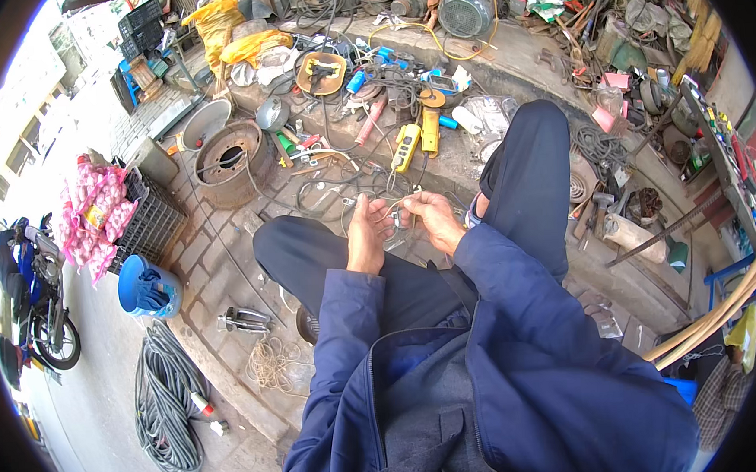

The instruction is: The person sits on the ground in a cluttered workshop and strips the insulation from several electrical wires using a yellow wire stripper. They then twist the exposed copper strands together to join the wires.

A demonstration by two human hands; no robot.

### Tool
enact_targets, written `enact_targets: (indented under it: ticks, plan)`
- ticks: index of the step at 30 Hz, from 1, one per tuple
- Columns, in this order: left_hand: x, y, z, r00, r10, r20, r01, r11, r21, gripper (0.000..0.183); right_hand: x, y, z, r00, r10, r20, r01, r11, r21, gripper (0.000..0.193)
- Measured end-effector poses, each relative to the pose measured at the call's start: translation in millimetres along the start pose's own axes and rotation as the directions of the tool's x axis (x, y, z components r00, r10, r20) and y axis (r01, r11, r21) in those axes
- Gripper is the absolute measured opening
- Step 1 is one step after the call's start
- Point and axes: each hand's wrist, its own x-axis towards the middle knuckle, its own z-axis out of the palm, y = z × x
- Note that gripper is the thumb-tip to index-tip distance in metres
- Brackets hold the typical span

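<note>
My left hand (367, 234) and my right hand (432, 217) meet between my knees, fingertips pinching a small pale part with thin wires (400, 214). The part is too small to name. Both forearms wear dark blue sleeves, and my legs in dark trousers spread to either side. A yellow handheld control box (405, 147) lies just beyond the hands on the paved ledge, among tangled black cables (353, 188).
A rusty wheel drum (231, 161) stands to the far left, with a black crate (153, 224) and a blue bucket (146, 287) nearer. Coiled hose (165, 405) lies on the ground. A motorbike (35, 296) is parked left. Tools, a hammer (597, 210) and scrap crowd the right.
</note>
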Motion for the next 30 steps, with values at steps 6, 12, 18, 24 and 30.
enact_targets:
  ticks: [6,12,18,24,30]
  plan:
    - [-7.6,4.7,-0.8,0.954,0.047,0.296,0.121,0.842,-0.525,0.063,-4.1,-6.0,5.7,0.999,-0.031,-0.026,0.031,0.999,0.030,0.008]
    - [1.1,-7.7,0.8,0.967,0.163,0.193,-0.060,0.891,-0.451,0.040,-8.0,-7.1,12.1,0.999,0.003,-0.053,-0.004,1.000,-0.017,0.008]
    - [12.3,-19.8,-0.6,0.937,0.345,0.054,-0.307,0.889,-0.340,0.016,-9.9,-7.7,17.4,0.990,-0.142,-0.022,0.134,0.969,-0.209,0.011]
    - [12.3,-18.6,-9.4,0.948,0.320,0.002,-0.292,0.868,-0.403,0.026,-17.5,-16.9,25.5,0.998,0.010,0.068,0.010,0.955,-0.298,0.016]
    - [10.3,-14.4,-10.7,0.980,0.198,-0.015,-0.190,0.912,-0.363,0.027,-25.3,-27.6,38.5,0.990,0.046,0.133,0.014,0.908,-0.419,0.021]
